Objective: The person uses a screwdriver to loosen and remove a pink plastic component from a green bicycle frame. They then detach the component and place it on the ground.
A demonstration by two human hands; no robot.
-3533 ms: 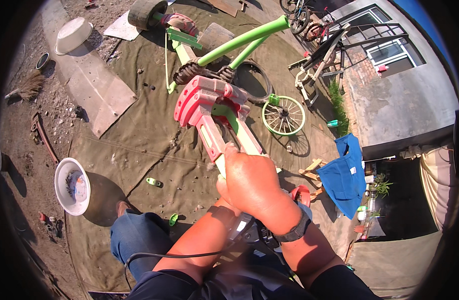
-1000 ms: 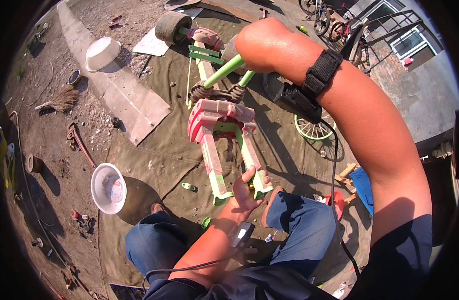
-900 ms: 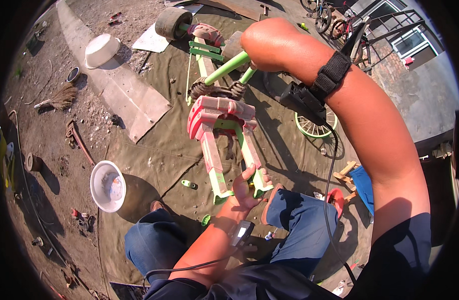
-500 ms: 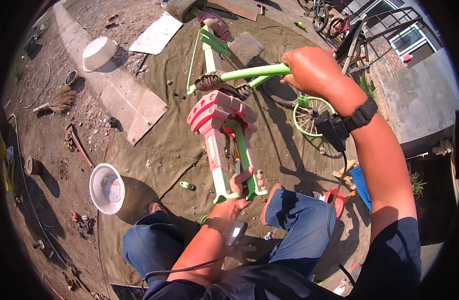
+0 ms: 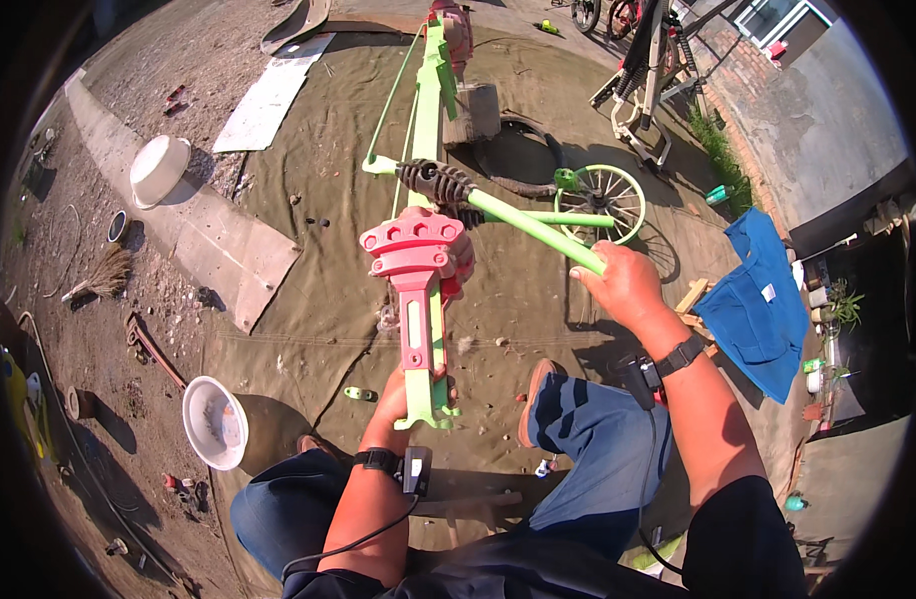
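the pink and green frame point(image 5: 418, 240) partly hides the left hand point(image 5: 391, 401).

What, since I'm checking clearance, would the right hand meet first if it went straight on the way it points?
Beyond the gripped green tube, the right hand would probably meet the other green tube; depth is unclear.

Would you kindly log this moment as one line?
left hand: holds pink-and-green frame | right hand: grips green tube | nearby: white basin
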